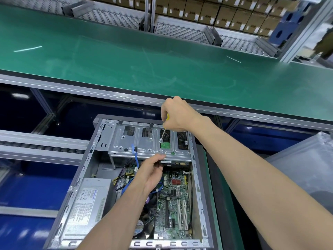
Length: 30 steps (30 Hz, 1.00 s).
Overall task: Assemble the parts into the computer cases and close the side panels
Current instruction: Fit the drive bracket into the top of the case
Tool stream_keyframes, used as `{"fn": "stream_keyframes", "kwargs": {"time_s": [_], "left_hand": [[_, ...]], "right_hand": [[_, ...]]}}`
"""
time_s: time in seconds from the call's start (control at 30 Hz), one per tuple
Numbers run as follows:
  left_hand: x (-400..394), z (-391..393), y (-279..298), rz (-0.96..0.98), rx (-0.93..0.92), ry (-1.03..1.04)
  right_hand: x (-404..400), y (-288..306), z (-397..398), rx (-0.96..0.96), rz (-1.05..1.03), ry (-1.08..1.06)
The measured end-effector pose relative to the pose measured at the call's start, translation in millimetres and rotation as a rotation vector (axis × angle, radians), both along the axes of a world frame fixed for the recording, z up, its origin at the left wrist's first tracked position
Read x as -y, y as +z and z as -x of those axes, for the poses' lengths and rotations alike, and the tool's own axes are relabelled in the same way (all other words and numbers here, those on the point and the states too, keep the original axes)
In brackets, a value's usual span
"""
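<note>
An open grey computer case [84, 165] lies on its side below me, with the motherboard [177, 201] and a silver power supply [88, 201] inside. A metal drive cage [133, 141] spans its far end. My right hand [177, 114] grips a yellow-handled screwdriver [164, 131], whose tip sits on a screw [161, 140] on top of the cage. My left hand [153, 170] reaches under the cage's front edge and holds the black drive [173, 162] sitting there.
A green conveyor belt [144, 56] runs across beyond the case, with roller racks and cardboard boxes [225, 13] behind it. A blue cable [135, 156] hangs over the cage. A grey panel [302, 165] lies to the right, a roller track [41, 147] to the left.
</note>
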<state>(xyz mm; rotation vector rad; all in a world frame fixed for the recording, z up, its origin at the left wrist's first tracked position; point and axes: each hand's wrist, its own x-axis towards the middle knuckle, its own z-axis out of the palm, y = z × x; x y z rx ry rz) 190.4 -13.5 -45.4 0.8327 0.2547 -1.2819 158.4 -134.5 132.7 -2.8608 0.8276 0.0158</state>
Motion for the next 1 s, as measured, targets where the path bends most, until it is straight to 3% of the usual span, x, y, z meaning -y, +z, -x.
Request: {"fn": "stream_keyframes", "kwargs": {"time_s": [0.1,0.2,0.3,0.4,0.57,0.63,0.8,1.0], "left_hand": [[-0.1,0.6,0.5,0.001,-0.003,0.003],[-0.3,1.3,1.9,-0.009,0.006,0.004],[-0.9,0.8,0.9,-0.010,0.005,0.001],[-0.4,0.6,-0.3,-0.005,0.002,-0.004],[0.8,0.8,-0.6,-0.015,-0.005,0.002],[0.5,0.9,-0.7,-0.017,-0.003,0.010],[-0.8,0.0,-1.1,-0.011,-0.022,0.000],[-1.3,1.3,1.2,-0.006,-0.017,0.000]], "right_hand": [[0.4,-1.5,-1.3,0.027,0.073,-0.025],[-1.6,4.6,-4.5,-0.063,0.129,0.025],[-4.9,9.9,-10.4,-0.126,0.076,0.111],[-3.2,6.7,-10.7,-0.074,0.012,0.092],[0.2,-3.2,-6.9,0.015,0.106,-0.016],[-5.2,-3.2,-9.7,0.009,0.144,0.030],[-5.3,4.3,-10.3,0.035,-0.185,0.110],[2.6,-5.8,-5.8,0.029,0.092,-0.005]]}}
